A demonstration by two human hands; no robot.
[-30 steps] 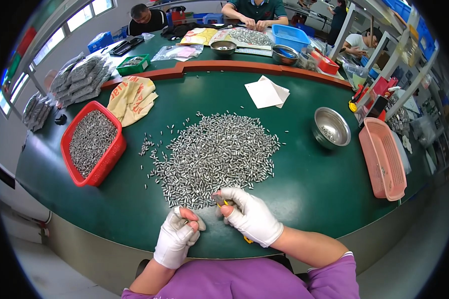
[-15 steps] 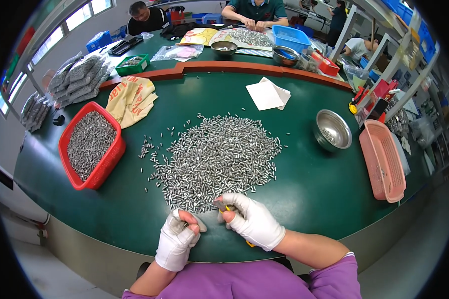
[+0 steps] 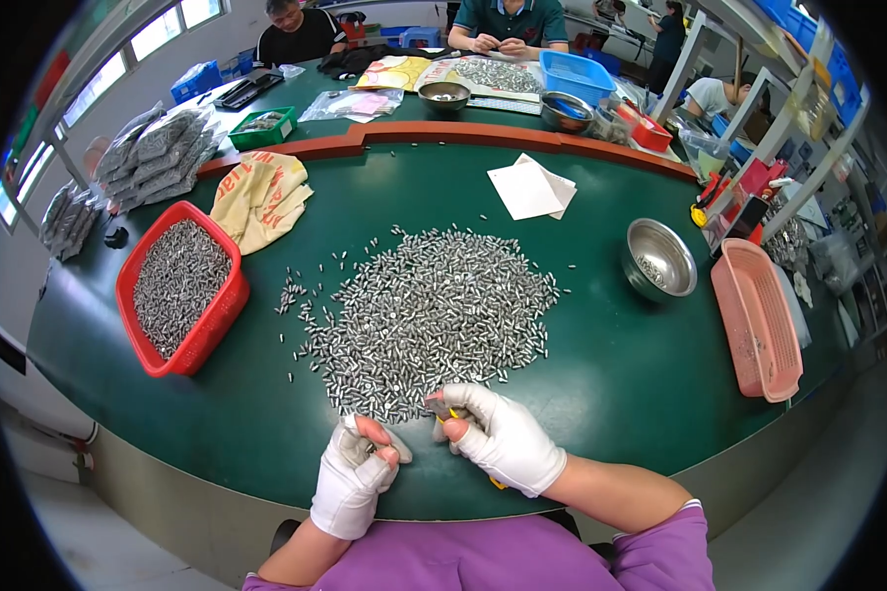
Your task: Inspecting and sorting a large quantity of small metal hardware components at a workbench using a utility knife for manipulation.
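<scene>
right hand (image 3: 503,440) curls round a mostly hidden yellow tool (image 3: 494,482); left hand (image 3: 357,471) pinches something too small to make out, near the metal pins (image 3: 434,315).

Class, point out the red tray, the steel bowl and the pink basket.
red tray (image 3: 210,325), head view, right rim
steel bowl (image 3: 633,246), head view, inner left wall
pink basket (image 3: 734,295), head view, left rim
</scene>
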